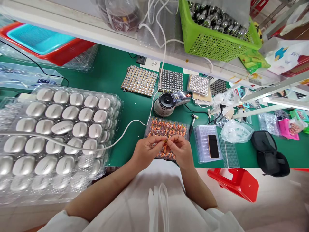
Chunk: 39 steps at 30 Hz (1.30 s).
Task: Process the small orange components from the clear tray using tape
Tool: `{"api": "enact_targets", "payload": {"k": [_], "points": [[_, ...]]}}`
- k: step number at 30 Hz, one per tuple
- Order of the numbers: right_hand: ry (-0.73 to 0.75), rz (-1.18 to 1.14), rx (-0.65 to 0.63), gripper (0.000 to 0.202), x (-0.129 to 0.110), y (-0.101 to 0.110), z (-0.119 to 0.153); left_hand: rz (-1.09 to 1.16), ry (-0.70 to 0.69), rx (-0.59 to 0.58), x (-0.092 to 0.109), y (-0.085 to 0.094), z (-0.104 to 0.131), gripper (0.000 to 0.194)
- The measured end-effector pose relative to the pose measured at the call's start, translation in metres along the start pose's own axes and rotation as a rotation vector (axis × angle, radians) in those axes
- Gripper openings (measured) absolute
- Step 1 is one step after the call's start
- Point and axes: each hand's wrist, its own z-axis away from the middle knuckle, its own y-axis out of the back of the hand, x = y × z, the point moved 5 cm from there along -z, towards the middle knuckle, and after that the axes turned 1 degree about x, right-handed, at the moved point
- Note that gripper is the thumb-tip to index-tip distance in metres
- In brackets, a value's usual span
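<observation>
Both hands meet above a tray (154, 127) packed with small orange-and-silver parts, close to the table's front edge. Between the fingertips is a tiny orange-brown flexible piece (165, 142), its exact kind too small to make out. My left hand (147, 149) pinches it from the left with thumb and forefinger. From the other side my right hand (180, 149) pinches at the same piece. Behind the tray stands a round grey-and-black tape dispenser (166, 102). A small hammer (193, 124) lies to the right of the tray.
Stacked clear trays of silver-white oval cases (79, 129) fill the left. A white cable (127, 127) crosses the table. Component boards (140, 80) lie at the back, below a shelf with a green basket (217, 48). On the right are a phone (213, 146), a black case (271, 158) and a red stool (238, 185).
</observation>
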Motion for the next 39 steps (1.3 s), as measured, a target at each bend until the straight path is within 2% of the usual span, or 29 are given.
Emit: {"api": "enact_targets", "payload": {"k": [3,13,27,30,36,39], "points": [[-0.009,-0.006,0.0,0.015,-0.001,-0.001,0.0,0.003,-0.029,-0.002,0.001,0.0,0.0,0.021],[-0.024,-0.06,-0.003,0.015,0.001,-0.002,0.0,-0.005,-0.006,-0.036,-0.007,-0.002,0.0,0.024],[0.026,-0.016,0.022,0.014,-0.003,-0.005,0.0,0.009,0.008,-0.041,-0.006,-0.003,-0.001,0.021],[0.047,0.02,0.044,0.014,-0.002,-0.004,0.0,-0.007,-0.022,-0.048,-0.007,-0.004,-0.002,0.022],[0.096,0.111,0.072,0.012,-0.003,-0.003,-0.001,-0.123,-0.167,-0.059,0.001,-0.001,0.002,0.024],[0.096,0.121,0.063,0.012,-0.003,-0.003,-0.001,-0.141,-0.161,-0.083,0.004,0.0,0.004,0.027]]}}
